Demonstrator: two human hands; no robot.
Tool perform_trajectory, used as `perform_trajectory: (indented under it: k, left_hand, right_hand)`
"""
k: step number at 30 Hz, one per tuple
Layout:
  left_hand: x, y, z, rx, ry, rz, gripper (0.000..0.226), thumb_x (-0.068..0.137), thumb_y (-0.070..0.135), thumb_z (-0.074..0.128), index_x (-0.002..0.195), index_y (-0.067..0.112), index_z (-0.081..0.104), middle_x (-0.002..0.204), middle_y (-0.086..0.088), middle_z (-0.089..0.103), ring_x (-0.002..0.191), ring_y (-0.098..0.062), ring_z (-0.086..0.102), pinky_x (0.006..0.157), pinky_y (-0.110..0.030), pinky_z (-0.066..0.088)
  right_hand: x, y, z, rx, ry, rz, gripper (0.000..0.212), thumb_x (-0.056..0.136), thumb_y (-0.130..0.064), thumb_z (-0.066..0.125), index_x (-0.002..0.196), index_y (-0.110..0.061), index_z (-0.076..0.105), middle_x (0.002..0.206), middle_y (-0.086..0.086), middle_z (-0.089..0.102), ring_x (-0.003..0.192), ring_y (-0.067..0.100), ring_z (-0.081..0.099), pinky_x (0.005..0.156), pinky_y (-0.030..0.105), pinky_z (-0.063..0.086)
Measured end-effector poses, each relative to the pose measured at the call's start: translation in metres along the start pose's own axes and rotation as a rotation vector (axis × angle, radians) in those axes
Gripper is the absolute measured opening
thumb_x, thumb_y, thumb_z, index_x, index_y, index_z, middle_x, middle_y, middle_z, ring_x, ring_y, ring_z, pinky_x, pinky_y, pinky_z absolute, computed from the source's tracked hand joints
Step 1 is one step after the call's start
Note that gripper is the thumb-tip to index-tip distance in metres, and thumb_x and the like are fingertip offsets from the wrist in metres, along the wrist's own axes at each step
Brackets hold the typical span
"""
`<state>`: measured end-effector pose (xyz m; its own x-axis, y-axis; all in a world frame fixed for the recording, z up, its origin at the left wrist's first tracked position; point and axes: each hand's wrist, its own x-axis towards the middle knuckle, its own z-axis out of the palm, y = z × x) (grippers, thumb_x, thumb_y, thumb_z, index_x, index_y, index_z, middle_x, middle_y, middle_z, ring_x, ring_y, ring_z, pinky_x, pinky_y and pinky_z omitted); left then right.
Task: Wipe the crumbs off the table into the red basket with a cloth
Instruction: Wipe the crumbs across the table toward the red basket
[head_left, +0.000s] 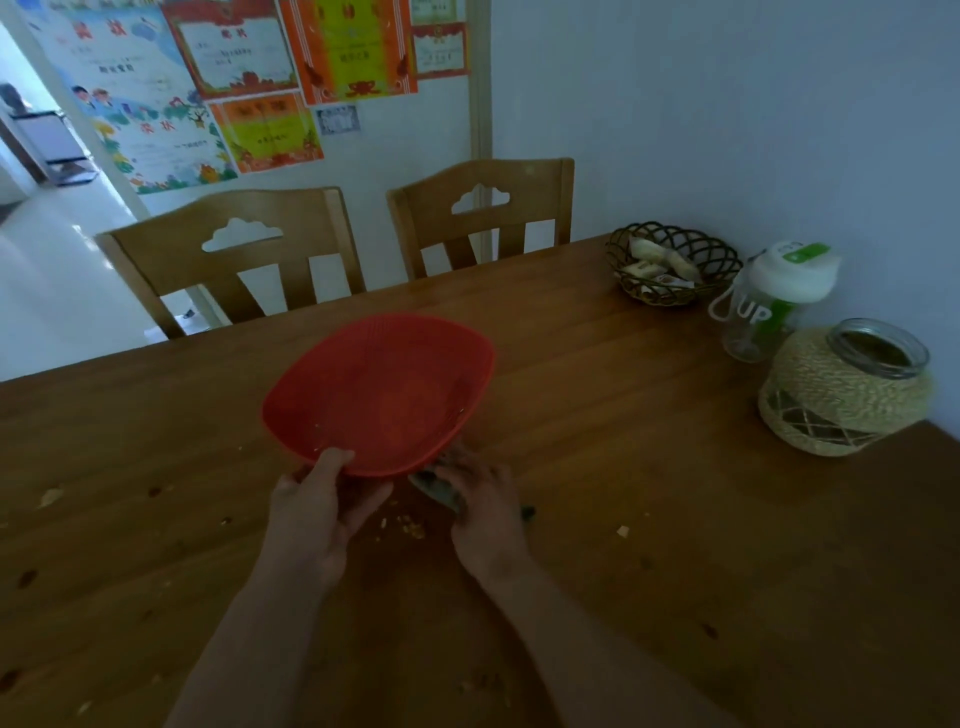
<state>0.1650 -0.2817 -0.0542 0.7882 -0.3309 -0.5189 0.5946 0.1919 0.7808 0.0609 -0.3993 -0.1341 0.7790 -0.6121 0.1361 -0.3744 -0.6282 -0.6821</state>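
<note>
Left hand (317, 512) pinching near rim of light, stiff-looking red basket (379, 395), right hand (485, 512) bunching soft cloth (436, 488) beside crumbs (405, 527).

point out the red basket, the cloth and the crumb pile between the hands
red basket (384, 395): head view, on the middle of its inner floor.
cloth (439, 491): head view, on the grey fold showing under the right hand's fingers.
crumb pile (408, 527): head view, on the yellow bits lying on the table.
</note>
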Motion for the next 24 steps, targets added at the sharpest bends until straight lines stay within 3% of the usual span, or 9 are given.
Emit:
perform_trajectory:
  k: [3,5,10,14,17,22,24]
  left_hand:
    - [-0.004,0.003,-0.009,-0.011,0.031,-0.014,0.050,0.090,0.006,0.067,0.137,0.001,0.050,0.135,-0.018,0.057,0.111,-0.028,0.064,0.062,-0.033,0.062]
    - [-0.006,0.002,-0.011,-0.013,0.059,-0.022,0.052,0.090,0.006,0.067,0.138,0.002,0.048,0.137,-0.019,0.055,0.110,-0.028,0.063,0.061,-0.033,0.063]
    - [-0.007,-0.010,-0.009,0.006,0.079,-0.032,0.050,0.091,0.006,0.066,0.137,0.001,0.049,0.139,-0.019,0.054,0.109,-0.027,0.063,0.057,-0.032,0.062]
    - [-0.007,-0.015,-0.010,0.017,0.052,-0.026,0.047,0.091,0.005,0.065,0.135,0.001,0.049,0.136,-0.017,0.055,0.109,-0.027,0.063,0.056,-0.031,0.062]
    - [-0.007,-0.018,-0.014,0.015,0.044,-0.025,0.046,0.092,0.004,0.064,0.135,0.002,0.049,0.136,-0.017,0.055,0.113,-0.028,0.062,0.057,-0.032,0.062]
    - [-0.016,-0.020,-0.018,0.020,0.002,-0.057,0.027,0.091,0.004,0.064,0.117,0.000,0.058,0.134,-0.018,0.058,0.108,-0.027,0.064,0.058,-0.034,0.063]
    - [-0.020,-0.020,-0.020,0.008,0.002,-0.056,0.039,0.091,0.005,0.064,0.128,-0.001,0.054,0.135,-0.018,0.057,0.110,-0.029,0.063,0.060,-0.034,0.063]
  right_hand:
    - [0.006,-0.013,-0.023,0.413,0.058,0.132,0.040,0.091,0.007,0.041,0.119,-0.009,0.064,0.121,-0.001,0.062,0.117,0.022,0.056,0.098,0.015,0.041]
    - [0.010,-0.005,-0.053,0.484,0.106,0.274,0.038,0.096,-0.001,0.039,0.125,-0.013,0.060,0.127,0.002,0.059,0.119,0.016,0.054,0.102,0.021,0.041]
    - [0.004,0.071,-0.159,0.216,0.287,0.305,0.042,0.094,0.001,0.042,0.130,-0.014,0.057,0.133,0.006,0.056,0.114,0.008,0.046,0.093,0.014,0.034]
    - [-0.031,0.151,-0.213,-0.138,0.168,0.472,0.046,0.093,0.001,0.041,0.137,-0.011,0.050,0.147,0.013,0.043,0.133,0.032,0.039,0.114,0.042,0.028]
    - [-0.061,0.163,-0.188,-0.351,0.100,0.564,0.055,0.090,-0.002,0.042,0.141,-0.022,0.043,0.157,-0.003,0.025,0.133,0.035,0.028,0.109,0.049,0.030]
    - [-0.077,0.092,-0.108,-0.435,0.067,0.436,0.054,0.092,-0.010,0.042,0.143,-0.026,0.036,0.155,-0.006,0.025,0.134,0.030,0.026,0.105,0.045,0.034]
    - [-0.079,0.059,-0.079,-0.390,0.039,0.409,0.054,0.093,-0.010,0.042,0.144,-0.026,0.034,0.155,-0.006,0.024,0.138,0.027,0.020,0.107,0.044,0.031]
